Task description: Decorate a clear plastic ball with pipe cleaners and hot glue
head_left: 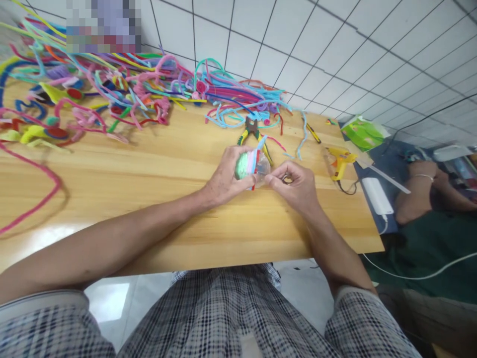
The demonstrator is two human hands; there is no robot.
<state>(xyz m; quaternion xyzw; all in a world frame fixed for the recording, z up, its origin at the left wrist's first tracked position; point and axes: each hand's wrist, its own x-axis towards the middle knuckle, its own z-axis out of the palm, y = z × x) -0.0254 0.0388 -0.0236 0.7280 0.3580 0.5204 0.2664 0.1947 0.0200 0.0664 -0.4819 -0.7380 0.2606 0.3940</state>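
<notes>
The cup, at 6 o'clock from the pliers, is clamped in the left hand; a loop is held by the right hand at 4 o'clock. Its clear wall could be dented by overgripping.

Wooden table: pipe cleaners, tangled, along far edge and far-left corner; yellow-handled pliers, inward of far edge's middle; utility knife, toward far-right corner; yellow glue gun, near right edge.
</notes>
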